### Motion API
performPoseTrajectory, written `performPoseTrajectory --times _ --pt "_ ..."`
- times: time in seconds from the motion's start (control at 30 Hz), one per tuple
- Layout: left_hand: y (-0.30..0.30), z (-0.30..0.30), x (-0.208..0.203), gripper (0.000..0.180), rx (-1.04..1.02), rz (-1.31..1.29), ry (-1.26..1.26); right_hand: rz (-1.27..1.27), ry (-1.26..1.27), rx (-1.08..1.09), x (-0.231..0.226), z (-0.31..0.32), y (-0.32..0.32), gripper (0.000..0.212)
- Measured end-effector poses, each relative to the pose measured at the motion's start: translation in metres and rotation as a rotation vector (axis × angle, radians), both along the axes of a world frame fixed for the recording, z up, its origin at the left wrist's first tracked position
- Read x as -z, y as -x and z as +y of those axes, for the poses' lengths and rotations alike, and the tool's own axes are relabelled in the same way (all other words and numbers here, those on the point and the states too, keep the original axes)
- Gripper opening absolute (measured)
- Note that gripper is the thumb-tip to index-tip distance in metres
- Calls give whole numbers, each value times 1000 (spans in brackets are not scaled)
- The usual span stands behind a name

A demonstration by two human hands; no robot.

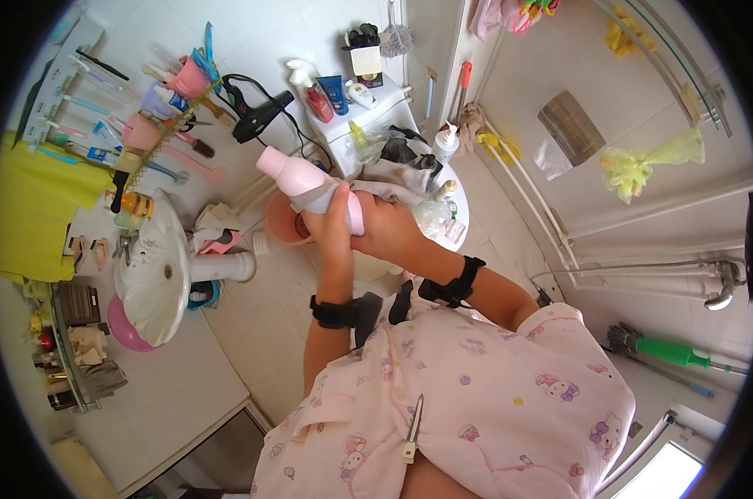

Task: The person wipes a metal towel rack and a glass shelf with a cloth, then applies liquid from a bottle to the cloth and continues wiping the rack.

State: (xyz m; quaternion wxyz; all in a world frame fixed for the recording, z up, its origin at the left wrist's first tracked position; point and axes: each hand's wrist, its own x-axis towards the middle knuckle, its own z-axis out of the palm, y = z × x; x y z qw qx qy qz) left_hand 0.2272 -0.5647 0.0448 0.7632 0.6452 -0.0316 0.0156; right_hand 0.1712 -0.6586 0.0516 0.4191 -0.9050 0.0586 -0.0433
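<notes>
Nearest, a pale pink printed cotton nightdress, with a silver metal hair clip on the front. Just beyond, broad black straps around both wrists.

Farther out, in the middle, a smooth pale pink plastic bottle with a narrower cap, raised clear of any support and tilted, cap toward the far left, base toward the near right. Gripped by the left hand, curled closely across the body, with a soft grey cloth pressed partly round the plastic. At the base end, the right hand, half curled against the bottle; fingertips hidden, so cannot tell how firmly closed.

Judging by the cloth on the plastic, probably in the middle of wiping down the sides. For the next move, seems to call for turning the bottle between both hands, to bring the bare shoulder and cap under the cloth, with steady support at the base.

Beneath, slightly left, a round salmon-pink plastic bucket: a likely landing place after a slip. To the right, a white rounded surface, crowded with clear plastic packets. Farthest, a white boxy cabinet bearing toiletries, and left of that, a black hair dryer.
</notes>
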Motion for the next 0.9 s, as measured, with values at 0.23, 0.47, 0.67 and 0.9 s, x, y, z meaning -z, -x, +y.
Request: performPoseTrajectory --times 0.23,0.47,0.67,0.9 --pt "-49 47 16 39 235 177 555 306 -1034 -522 25 -11 11 62" --pt "-41 49 -4 35 206 205 372 322 -1147 -474 31 -15 19 57" --pt "-22 4 -6 34 2 54 263 -148 63 14 11 -1 8 66" --pt "-20 12 8 33 -8 188 394 -203 -170 -183 8 -12 13 72"
